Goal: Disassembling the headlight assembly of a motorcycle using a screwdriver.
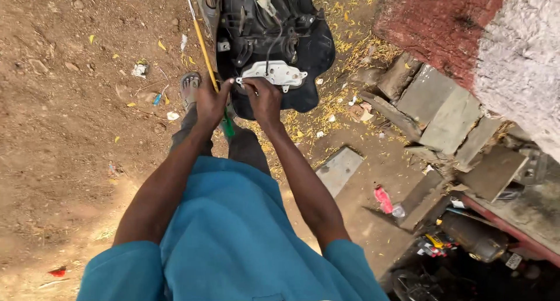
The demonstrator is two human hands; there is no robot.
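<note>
A: What are the hands on?

B: Both meet at the lower edge of the black moulded plastic vehicle panel that stands on the bare dirt ground. The left hand is closed round the green plastic handle of a screwdriver, which pokes out below the fist. The right hand has its fingers pinched together at the near rim of the pale grey metal bracket fixed to the panel; I cannot tell whether they grip a fastener or only press the bracket.

A: And around that?

B: A long thin yellow rod runs up along the panel's left edge, just beside the left hand. A sandalled foot is planted by the same edge. Well apart, at the right, lie flat grey stone slabs against a red and white wall.

A: What might go wrong?

B: My judgement: the panel looks propped only by hands and legs, so a hard push could tip it. If the screwdriver tip slips off, it could jab the right fingers, so close. Any small screw dropped would vanish among the yellow leaf litter.
</note>
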